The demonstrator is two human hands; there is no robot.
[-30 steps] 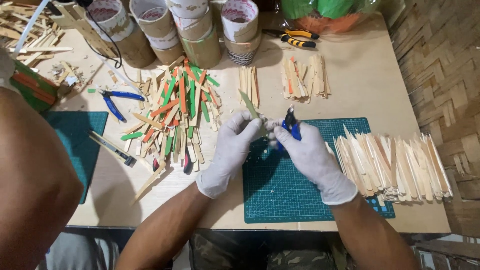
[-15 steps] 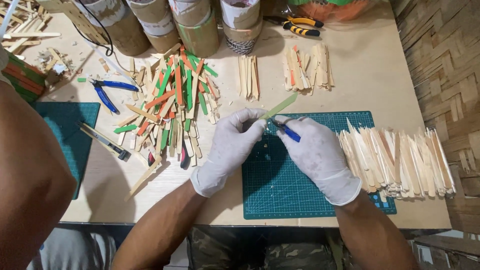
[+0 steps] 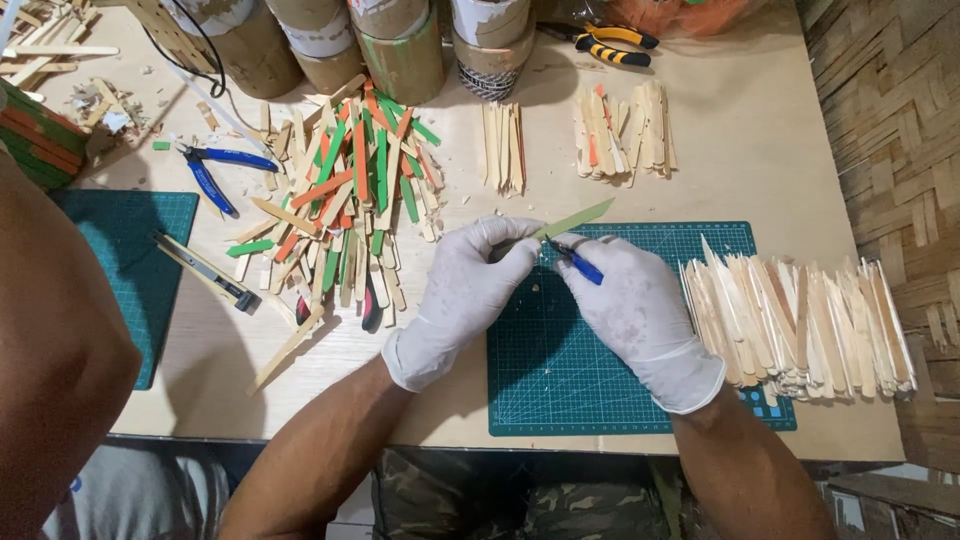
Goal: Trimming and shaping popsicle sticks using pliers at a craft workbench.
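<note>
Head view: white-gloved left hand (image 3: 468,290) pinches a flat green wooden stick (image 3: 577,219) angled up-right, while the gloved right hand (image 3: 640,312) grips a blue-handled craft knife (image 3: 574,262) just beneath it, above the green cutting mat (image 3: 560,370).

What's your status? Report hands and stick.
Left hand grips green stick. Right hand holds blue knife at it. Nothing in the way.

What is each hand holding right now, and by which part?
The left hand pinches the green stick by its lower end; the pointed end juts free. The right hand grips a blue-handled knife by its handle, blade at the stick.
</note>
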